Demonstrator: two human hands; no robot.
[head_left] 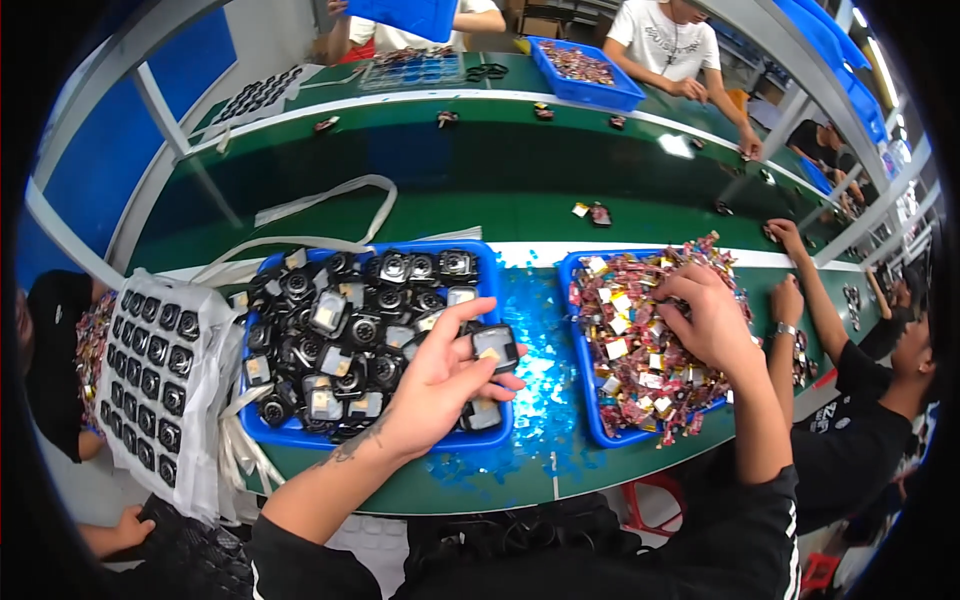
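My left hand (437, 385) is above the right part of a blue bin (492, 275). Between its thumb and fingers is a small black camera housing (496, 350), its greyish back turned up. More black camera housings (335, 312), some showing round lenses and others pale backs, fill that bin. At the other blue bin (580, 385), my right hand (708, 318) reaches down into a heap of small reddish circuit boards (640, 345) with silver-white parts. Its fingers are bent together at the heap; whatever they pinch is hidden.
Blue film scraps (540, 390) litter the green table between the bins. A white tray (200, 400) of black housings leans at the left. Loose boards (598, 213) lie on the green belt (480, 150). Co-workers' arms (815, 285) reach in from the right; others work across the belt.
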